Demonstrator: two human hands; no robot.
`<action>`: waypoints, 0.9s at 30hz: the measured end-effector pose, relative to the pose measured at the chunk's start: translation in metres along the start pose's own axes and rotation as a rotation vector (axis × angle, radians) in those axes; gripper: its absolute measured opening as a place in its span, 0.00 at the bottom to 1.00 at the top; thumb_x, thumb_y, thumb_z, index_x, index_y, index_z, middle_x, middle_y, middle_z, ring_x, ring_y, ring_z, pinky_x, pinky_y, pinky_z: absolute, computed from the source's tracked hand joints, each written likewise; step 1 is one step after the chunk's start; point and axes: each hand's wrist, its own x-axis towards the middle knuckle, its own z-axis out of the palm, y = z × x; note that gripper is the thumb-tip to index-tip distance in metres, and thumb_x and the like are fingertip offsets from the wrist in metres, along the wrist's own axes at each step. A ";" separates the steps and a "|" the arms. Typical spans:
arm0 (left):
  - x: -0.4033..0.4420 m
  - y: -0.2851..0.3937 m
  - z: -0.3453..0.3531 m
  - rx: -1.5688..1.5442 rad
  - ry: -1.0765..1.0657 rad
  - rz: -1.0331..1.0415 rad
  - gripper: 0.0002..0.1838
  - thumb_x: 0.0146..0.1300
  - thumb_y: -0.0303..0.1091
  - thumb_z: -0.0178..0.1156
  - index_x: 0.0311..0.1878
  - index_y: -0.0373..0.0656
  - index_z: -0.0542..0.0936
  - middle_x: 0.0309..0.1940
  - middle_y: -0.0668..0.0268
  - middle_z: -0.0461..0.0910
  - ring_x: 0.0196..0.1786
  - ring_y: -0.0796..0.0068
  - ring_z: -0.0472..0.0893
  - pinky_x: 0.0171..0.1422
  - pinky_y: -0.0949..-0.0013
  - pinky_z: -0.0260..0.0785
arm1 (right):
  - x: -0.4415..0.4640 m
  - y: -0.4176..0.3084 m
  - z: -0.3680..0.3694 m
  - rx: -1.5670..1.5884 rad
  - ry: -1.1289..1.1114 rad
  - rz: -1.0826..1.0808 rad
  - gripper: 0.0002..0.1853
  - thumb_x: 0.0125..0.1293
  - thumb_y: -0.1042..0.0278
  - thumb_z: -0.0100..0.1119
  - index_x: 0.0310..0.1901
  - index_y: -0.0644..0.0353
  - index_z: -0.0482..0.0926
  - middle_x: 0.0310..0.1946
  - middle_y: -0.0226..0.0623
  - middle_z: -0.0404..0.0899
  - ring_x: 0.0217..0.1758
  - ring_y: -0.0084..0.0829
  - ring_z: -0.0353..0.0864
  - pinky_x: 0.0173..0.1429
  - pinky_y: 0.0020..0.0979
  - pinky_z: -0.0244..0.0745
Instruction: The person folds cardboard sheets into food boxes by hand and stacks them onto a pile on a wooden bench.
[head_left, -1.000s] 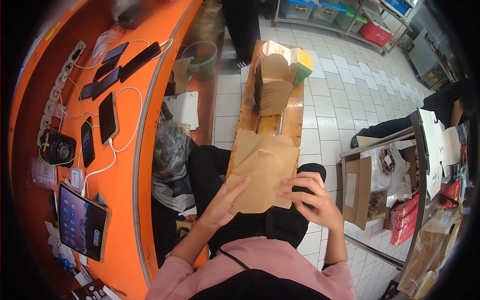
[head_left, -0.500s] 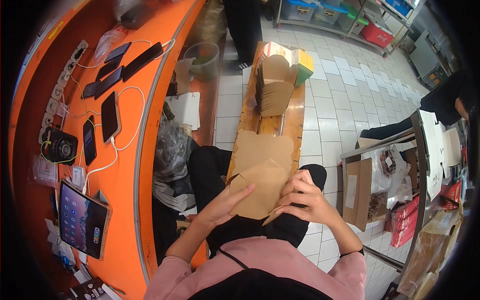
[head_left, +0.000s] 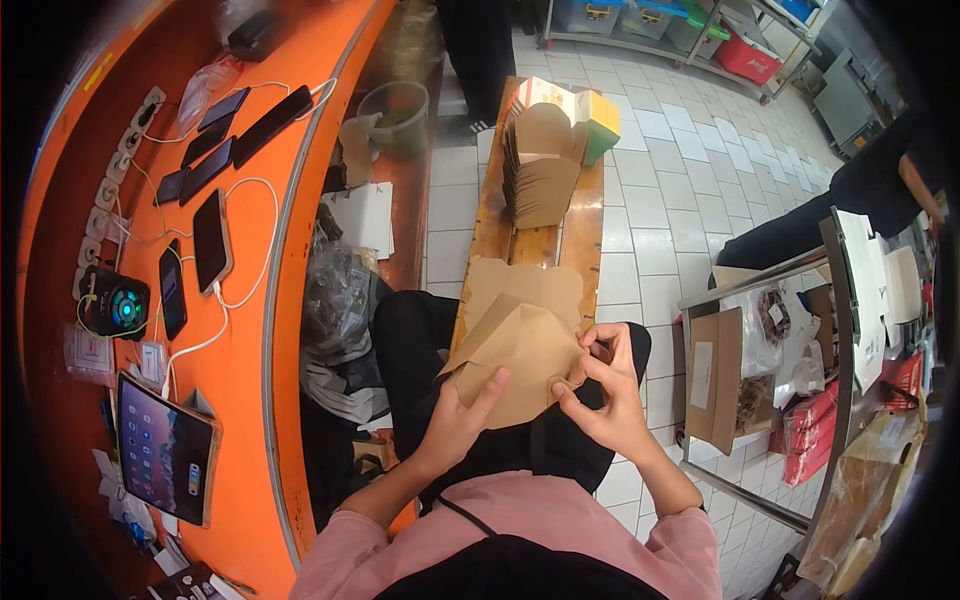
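Note:
A brown cardboard food box (head_left: 515, 345), partly folded, rests over my lap and the near end of the wooden bench (head_left: 492, 237). Its far panel lies flat while the near part is bent up. My left hand (head_left: 462, 415) grips the near left side, thumb on top and fingers hidden underneath. On the right edge, my right hand (head_left: 608, 390) pinches a corner flap between thumb and fingers. Farther along the bench stands a nested stack of folded brown boxes (head_left: 545, 170), with a yellow and green carton (head_left: 601, 128) behind it.
An orange counter (head_left: 250, 400) on the left carries several phones (head_left: 211, 240), cables and a tablet (head_left: 167, 447). To the right is a metal rack (head_left: 760, 270) with an opened carton (head_left: 716, 380) and red packets (head_left: 808, 435). Another person (head_left: 840, 205) is at the far right.
My right hand has turned and now pinches the right flap higher up against the box. The near panel is folded up more. The view has shifted slightly.

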 end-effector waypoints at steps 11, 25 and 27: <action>0.009 -0.007 -0.009 0.006 -0.134 -0.074 0.20 0.65 0.37 0.53 0.56 0.36 0.67 0.49 0.63 0.73 0.50 0.77 0.73 0.54 0.72 0.65 | 0.001 0.007 -0.010 -0.129 -0.197 0.033 0.14 0.45 0.68 0.71 0.21 0.60 0.71 0.38 0.37 0.57 0.47 0.36 0.61 0.52 0.34 0.63; 0.018 -0.023 -0.030 -0.353 -0.380 -0.338 0.26 0.64 0.38 0.53 0.62 0.39 0.61 0.54 0.61 0.68 0.57 0.71 0.70 0.59 0.67 0.65 | 0.008 0.019 -0.011 0.126 -0.333 0.207 0.43 0.44 0.62 0.73 0.62 0.60 0.61 0.54 0.40 0.69 0.56 0.36 0.70 0.63 0.35 0.62; 0.019 -0.029 -0.031 -0.345 -0.368 -0.340 0.26 0.64 0.38 0.54 0.62 0.38 0.61 0.54 0.61 0.69 0.56 0.70 0.71 0.59 0.66 0.65 | 0.006 0.024 -0.011 0.103 -0.313 0.191 0.42 0.44 0.62 0.73 0.61 0.59 0.62 0.53 0.40 0.69 0.56 0.35 0.70 0.61 0.36 0.63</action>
